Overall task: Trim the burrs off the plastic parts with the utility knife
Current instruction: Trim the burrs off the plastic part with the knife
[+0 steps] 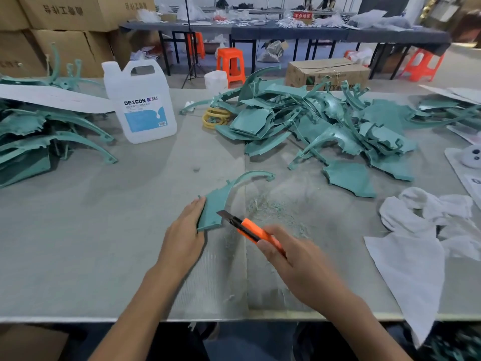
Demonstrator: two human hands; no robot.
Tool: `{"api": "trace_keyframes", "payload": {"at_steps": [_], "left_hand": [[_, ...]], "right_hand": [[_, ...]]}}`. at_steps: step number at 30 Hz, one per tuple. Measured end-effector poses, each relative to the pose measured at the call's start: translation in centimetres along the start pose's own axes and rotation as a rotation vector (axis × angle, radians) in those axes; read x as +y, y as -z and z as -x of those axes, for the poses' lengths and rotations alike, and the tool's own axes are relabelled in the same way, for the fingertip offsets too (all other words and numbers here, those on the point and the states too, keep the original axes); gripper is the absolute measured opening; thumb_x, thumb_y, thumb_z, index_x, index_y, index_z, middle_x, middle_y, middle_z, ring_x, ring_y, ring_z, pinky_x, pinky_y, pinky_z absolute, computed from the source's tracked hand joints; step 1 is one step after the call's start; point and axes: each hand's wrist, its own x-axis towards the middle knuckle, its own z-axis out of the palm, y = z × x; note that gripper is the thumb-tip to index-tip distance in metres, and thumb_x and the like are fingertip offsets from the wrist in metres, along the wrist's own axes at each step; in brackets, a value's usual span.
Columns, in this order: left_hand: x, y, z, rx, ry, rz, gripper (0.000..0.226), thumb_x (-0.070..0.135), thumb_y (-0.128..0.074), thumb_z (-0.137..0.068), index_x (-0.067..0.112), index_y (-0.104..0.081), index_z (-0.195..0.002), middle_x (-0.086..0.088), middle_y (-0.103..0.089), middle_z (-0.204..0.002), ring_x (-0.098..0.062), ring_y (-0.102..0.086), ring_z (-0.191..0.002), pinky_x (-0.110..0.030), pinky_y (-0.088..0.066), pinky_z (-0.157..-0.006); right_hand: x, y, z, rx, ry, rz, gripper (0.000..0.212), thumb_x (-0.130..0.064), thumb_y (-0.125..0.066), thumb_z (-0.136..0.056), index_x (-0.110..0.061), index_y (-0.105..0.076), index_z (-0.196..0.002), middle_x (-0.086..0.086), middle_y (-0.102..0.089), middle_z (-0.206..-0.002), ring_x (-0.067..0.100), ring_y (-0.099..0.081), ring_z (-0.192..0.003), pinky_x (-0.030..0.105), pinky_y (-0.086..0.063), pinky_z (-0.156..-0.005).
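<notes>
1. Right hand, near centre: fingers curled round the orange handle of the utility knife. Blade is out and points far-left, its tip touching the right edge of the part. Low angle probably meant to shave, not cut in.
2. Left hand, just left of the knife: fingers nearly straight, laid along the left edge of the teal plastic part. Thumb hidden. Looks like a brace so the part doesn't slide under the blade, with the hand kept on the side away from the edge.
3. The part sits near centre on the bench, broad end between the hands, thin curved arm reaching far-right.
4. Pale-green shavings lie just right of the part, so the trimming seems to be done on this spot.
5. White cloth lies at near right, within reach, likely for wiping.
6. Big heap of teal parts at far right; second heap at far left. Probably one is trimmed and one waiting, can't tell which.
7. White DEXCON jug stands upright far left of centre, yellow rings just beside the right heap.
8. Beyond the bench: cardboard box and an orange stool.
</notes>
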Motion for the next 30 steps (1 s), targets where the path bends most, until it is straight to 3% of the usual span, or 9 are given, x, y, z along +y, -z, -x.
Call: {"api": "trace_keyframes", "payload": {"at_steps": [5,9,14,17,21,27,30], "left_hand": [[0.0,-0.2,0.2,0.019,0.018,0.026,0.067,-0.003,-0.05,-0.091,0.02,-0.042,-0.153,0.002,-0.038,-0.158,-0.017,-0.037,-0.145,-0.024,-0.024,-0.117],[0.0,-0.2,0.1,0.023,0.028,0.05,0.065,-0.001,-0.052,-0.091,0.021,-0.043,-0.152,0.003,-0.04,-0.157,-0.016,-0.039,-0.144,-0.027,-0.027,-0.117],[0.1,-0.2,0.1,0.031,0.029,0.051,0.067,-0.002,-0.053,-0.09,0.021,-0.044,-0.152,0.003,-0.043,-0.155,-0.019,-0.043,-0.142,-0.032,-0.033,-0.116],[0.0,-0.4,0.4,0.027,0.017,0.038,0.067,-0.001,-0.054,-0.09,0.023,-0.044,-0.152,0.004,-0.043,-0.155,-0.019,-0.043,-0.142,-0.029,-0.032,-0.115],[0.3,-0.7,-0.2,0.083,0.067,0.059,0.059,0.003,-0.051,-0.094,0.022,-0.047,-0.15,0.003,-0.049,-0.152,-0.024,-0.049,-0.137,-0.034,-0.038,-0.111],[0.2,-0.8,-0.1,0.07,0.08,0.095,0.059,0.003,-0.048,-0.096,0.024,-0.045,-0.151,0.004,-0.05,-0.151,-0.025,-0.052,-0.133,-0.042,-0.044,-0.11],[0.5,-0.8,-0.2,0.085,0.087,0.105,0.057,0.005,-0.048,-0.097,0.024,-0.046,-0.15,0.004,-0.052,-0.15,-0.025,-0.053,-0.131,-0.041,-0.045,-0.109]], "right_hand": [[-0.2,0.2,-0.7,-0.02,0.043,0.07,0.033,-0.063,-0.03,-0.099,-0.039,-0.046,-0.116,-0.01,-0.052,-0.066,0.009,-0.053,-0.059,0.036,-0.046,-0.059],[-0.1,0.6,-1.4,-0.03,0.069,0.156,0.04,-0.067,-0.026,-0.095,-0.035,-0.045,-0.11,-0.008,-0.055,-0.069,0.01,-0.054,-0.06,0.028,-0.04,-0.055],[0.2,0.6,-3.3,0.01,0.094,0.159,0.037,-0.063,-0.033,-0.099,-0.032,-0.052,-0.108,-0.007,-0.055,-0.064,0.011,-0.052,-0.053,0.035,-0.046,-0.054],[0.7,0.9,-6.2,0.059,0.048,0.121,0.027,-0.052,-0.043,-0.104,-0.029,-0.057,-0.109,-0.005,-0.059,-0.065,0.013,-0.055,-0.052,0.035,-0.05,-0.053],[1.4,1.2,-10.5,0.075,0.03,0.118,0.027,-0.051,-0.044,-0.104,-0.03,-0.06,-0.106,-0.007,-0.059,-0.067,0.012,-0.056,-0.056,0.029,-0.041,-0.051],[5.1,2.0,-14.1,0.076,-0.162,0.191,0.03,-0.046,-0.042,-0.106,-0.024,-0.054,-0.089,-0.003,-0.056,-0.07,0.016,-0.053,-0.059,0.028,-0.033,-0.051],[6.5,2.0,-15.0,0.061,-0.291,0.238,0.034,-0.04,-0.042,-0.107,-0.016,-0.058,-0.089,0.001,-0.058,-0.071,0.016,-0.053,-0.057,0.025,-0.038,-0.048]]}}
